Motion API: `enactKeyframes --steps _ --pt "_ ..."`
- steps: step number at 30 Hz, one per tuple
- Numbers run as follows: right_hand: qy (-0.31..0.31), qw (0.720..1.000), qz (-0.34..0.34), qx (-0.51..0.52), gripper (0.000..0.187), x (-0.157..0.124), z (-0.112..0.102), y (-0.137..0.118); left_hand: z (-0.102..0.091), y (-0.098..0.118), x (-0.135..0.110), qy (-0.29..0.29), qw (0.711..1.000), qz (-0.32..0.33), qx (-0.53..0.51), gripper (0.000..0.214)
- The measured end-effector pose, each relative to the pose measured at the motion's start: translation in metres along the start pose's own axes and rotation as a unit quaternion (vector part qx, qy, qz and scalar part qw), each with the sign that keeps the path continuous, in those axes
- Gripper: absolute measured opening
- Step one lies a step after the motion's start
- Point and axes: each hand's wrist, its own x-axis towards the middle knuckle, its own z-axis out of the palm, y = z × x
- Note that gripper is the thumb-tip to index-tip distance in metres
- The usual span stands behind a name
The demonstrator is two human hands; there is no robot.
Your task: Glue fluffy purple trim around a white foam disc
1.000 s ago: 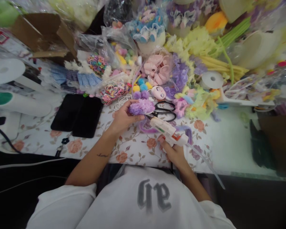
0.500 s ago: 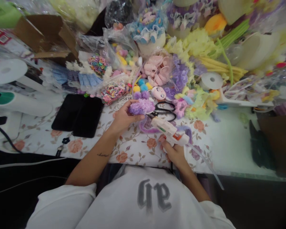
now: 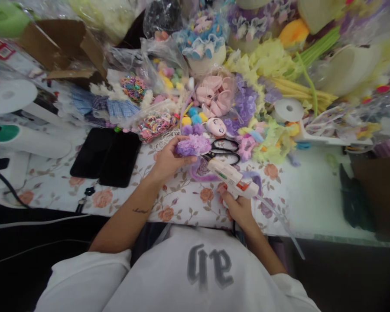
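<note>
Between the thumb and fingers of my left hand (image 3: 169, 161) is a fluffy purple piece (image 3: 195, 145), its far end free. My right hand (image 3: 237, 207) is wrapped round the handle of a white glue gun (image 3: 229, 175), whose nozzle points up and left toward the purple piece. A long clear glue stick (image 3: 284, 226) trails from the gun's back end. Black-handled scissors (image 3: 225, 151) lie just beyond the gun, their blades partly hidden. A fuzzy purple strip (image 3: 201, 173) lies on the cloth beneath the gun. Close behind sits a pink doll face (image 3: 216, 127).
Two black phones (image 3: 120, 160) lie on the flowered tablecloth (image 3: 182, 203) at the left. Pom-poms (image 3: 193, 117), bags of elastic bands (image 3: 156, 125), and yellow ruffles (image 3: 273, 143) crowd the back. A ribbon spool (image 3: 289, 109) stands right; a cardboard box (image 3: 61, 47) is back left.
The glue gun has shifted very slightly to the right in my right hand. My left hand and the purple piece stay in place.
</note>
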Motion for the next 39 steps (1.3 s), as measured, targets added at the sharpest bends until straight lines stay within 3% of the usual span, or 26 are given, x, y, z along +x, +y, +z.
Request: enactKeyframes --steps 11,18,24,34,39 --pt "-0.002 1.0 -0.007 -0.001 0.026 -0.0008 0.0014 -0.0038 0.0028 0.0014 0.0002 0.002 1.0 0.012 0.021 0.064" --pt "0.024 1.0 0.001 0.013 0.024 -0.001 0.0023 0.0 0.0031 0.0019 -0.0002 0.011 1.0 -0.004 -0.01 0.064" --pt "0.0 1.0 -0.007 0.001 0.024 0.0002 0.002 -0.0042 0.0043 0.0018 -0.0004 0.003 1.0 -0.013 -0.025 0.068" --pt "0.016 1.0 -0.009 0.0 0.026 -0.0001 0.0027 -0.0026 0.004 0.0006 -0.0014 0.006 0.997 -0.041 -0.06 0.064" --pt "0.014 1.0 -0.015 -0.013 0.024 0.0008 0.0028 0.0 0.0055 0.0002 -0.0022 0.01 0.995 -0.048 -0.084 0.073"
